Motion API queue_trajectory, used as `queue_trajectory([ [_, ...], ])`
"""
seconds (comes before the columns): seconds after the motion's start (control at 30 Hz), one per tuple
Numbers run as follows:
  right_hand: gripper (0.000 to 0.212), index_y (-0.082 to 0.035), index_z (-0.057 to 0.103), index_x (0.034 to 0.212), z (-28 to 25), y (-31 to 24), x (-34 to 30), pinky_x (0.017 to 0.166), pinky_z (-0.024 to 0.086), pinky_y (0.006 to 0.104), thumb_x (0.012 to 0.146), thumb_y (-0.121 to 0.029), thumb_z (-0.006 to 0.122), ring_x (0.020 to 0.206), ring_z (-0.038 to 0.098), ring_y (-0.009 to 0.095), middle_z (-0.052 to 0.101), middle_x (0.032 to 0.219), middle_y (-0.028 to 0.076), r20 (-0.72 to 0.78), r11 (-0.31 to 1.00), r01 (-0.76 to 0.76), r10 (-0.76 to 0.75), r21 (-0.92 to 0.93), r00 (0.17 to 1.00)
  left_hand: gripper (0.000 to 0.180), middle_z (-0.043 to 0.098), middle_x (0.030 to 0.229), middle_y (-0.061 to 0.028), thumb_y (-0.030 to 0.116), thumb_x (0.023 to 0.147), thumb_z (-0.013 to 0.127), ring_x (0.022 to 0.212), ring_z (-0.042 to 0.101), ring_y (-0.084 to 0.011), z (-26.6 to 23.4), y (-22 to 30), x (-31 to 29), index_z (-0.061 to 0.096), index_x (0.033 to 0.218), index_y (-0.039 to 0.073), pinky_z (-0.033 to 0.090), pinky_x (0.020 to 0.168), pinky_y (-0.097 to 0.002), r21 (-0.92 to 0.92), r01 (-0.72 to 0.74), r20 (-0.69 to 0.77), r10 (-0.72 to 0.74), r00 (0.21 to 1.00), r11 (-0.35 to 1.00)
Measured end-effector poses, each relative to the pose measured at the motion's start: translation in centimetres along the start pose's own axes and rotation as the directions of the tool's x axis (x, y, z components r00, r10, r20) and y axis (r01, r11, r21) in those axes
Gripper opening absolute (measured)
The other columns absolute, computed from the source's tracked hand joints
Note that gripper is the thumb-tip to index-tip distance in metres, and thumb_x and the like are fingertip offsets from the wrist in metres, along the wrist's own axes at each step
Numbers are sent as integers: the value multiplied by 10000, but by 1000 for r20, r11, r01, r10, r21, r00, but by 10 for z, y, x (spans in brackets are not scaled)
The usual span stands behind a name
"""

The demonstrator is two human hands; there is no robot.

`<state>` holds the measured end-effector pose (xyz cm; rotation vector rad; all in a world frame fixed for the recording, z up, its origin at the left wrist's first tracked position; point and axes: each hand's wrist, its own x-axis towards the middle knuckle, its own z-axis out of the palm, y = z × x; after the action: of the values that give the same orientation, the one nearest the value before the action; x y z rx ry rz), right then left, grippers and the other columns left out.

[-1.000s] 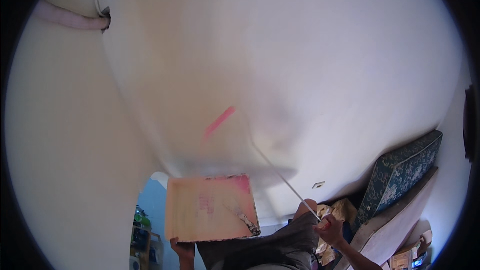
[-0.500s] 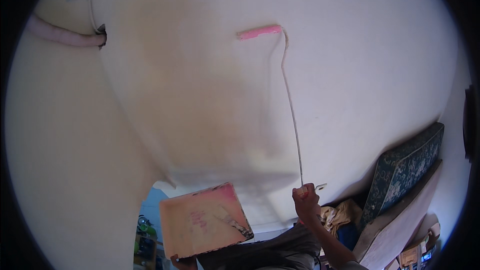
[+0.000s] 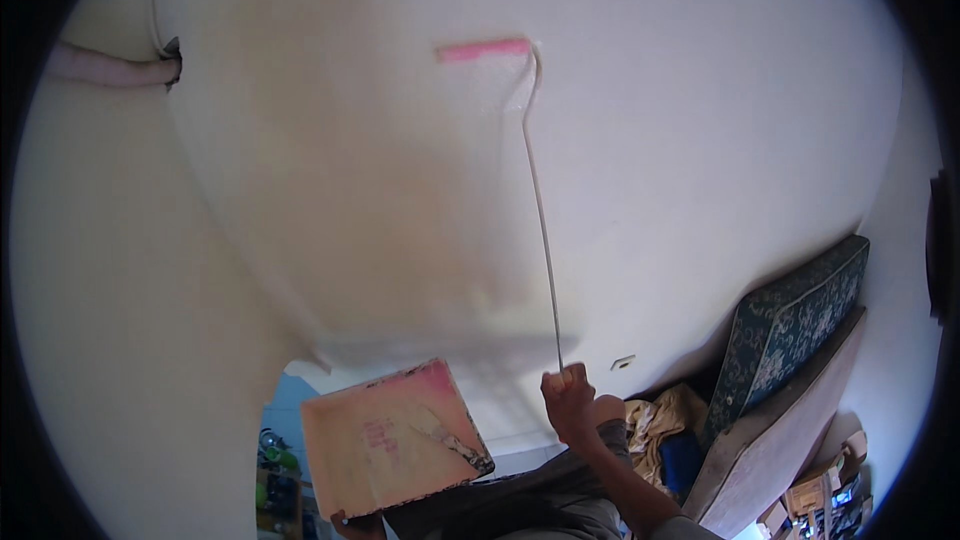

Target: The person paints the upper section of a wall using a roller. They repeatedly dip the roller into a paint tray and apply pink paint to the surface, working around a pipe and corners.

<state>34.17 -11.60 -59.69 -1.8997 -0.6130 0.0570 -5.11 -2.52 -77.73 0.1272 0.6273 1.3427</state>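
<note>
A long-handled paint roller (image 3: 543,230) runs up from my right hand (image 3: 569,404), whose fingers are wrapped round its grip. Its pink sleeve (image 3: 486,50) lies against the pale wall (image 3: 660,160), with a faint wet patch just below it. Low on the left, my left hand (image 3: 357,525) grips the near edge of a square paint tray (image 3: 385,440), with its fingers partly hidden beneath. The tray is peach-coloured with pink stains and dark, paint-crusted edges. A paint-smeared brush (image 3: 462,448) seems to lie in it, near the right corner.
A dark floral mattress (image 3: 790,335) and a plain panel (image 3: 785,430) lean at the right. Crumpled tan cloth (image 3: 662,420) lies beside them. A wall socket (image 3: 623,363) is right of my hand. A pale pipe (image 3: 115,70) enters the wall at upper left. Bottles (image 3: 283,460) stand lower left.
The roller sleeve has shifted slightly left on the wall, and a wet patch now shows under it. My right hand has moved left with it. The whole view has shifted a little.
</note>
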Motion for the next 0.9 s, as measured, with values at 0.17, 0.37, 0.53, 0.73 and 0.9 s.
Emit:
queue_trajectory([
  [0.17, 351, 4, 486, 933, -5, 61, -60, 644, 477, 410, 750, -206, 700, 720, 604, 346, 571, 775, 210, 46, 977, -110, 120, -180, 992, 695, 516, 1213, -114, 395, 691, 595, 1099, 508, -282, 6, -8, -10, 436, 1286, 72, 441, 880, -426, 58, -22, 26, 20, 999, 998],
  [0.37, 453, 17, 471, 1098, -22, 53, -77, 589, 490, 358, 744, -153, 696, 617, 595, 236, 575, 787, 135, 110, 977, 206, -211, 58, 971, 708, 516, 1225, -112, 409, 690, 586, 1103, 513, -285, 8, -5, -5, 428, 1295, 78, 455, 857, -426, 17, -36, 44, 35, 998, 999],
  [0.53, 423, 1, 441, 1138, -27, 73, -86, 628, 493, 386, 800, -166, 635, 635, 604, 303, 586, 748, 148, 401, 924, -293, 178, 248, 899, 703, 524, 1223, -110, 367, 683, 605, 1087, 530, -280, 4, -3, -9, 427, 1298, 78, 477, 838, -412, 13, 34, 57, -34, 998, 999],
  [0.73, 370, -30, 407, 1163, -18, 59, -52, 456, 419, 267, 865, -163, 581, 495, 502, 106, 527, 680, 42, 247, 986, 115, -143, 122, 958, 697, 517, 1239, -109, 345, 686, 618, 1098, 525, -278, 5, -6, -7, 424, 1299, 78, 477, 851, -412, -37, 6, 58, -4, 998, 999],
  [0.9, 336, -26, 416, 1120, -9, 28, -30, 431, 416, 278, 869, -177, 582, 483, 497, 104, 518, 654, 35, 361, 978, -35, -43, 205, 932, 710, 502, 1259, -114, 341, 687, 617, 1141, 497, -287, 11, -1, -10, 411, 1311, 74, 459, 882, -426, -4, 20, 52, -19, 998, 1000],
])
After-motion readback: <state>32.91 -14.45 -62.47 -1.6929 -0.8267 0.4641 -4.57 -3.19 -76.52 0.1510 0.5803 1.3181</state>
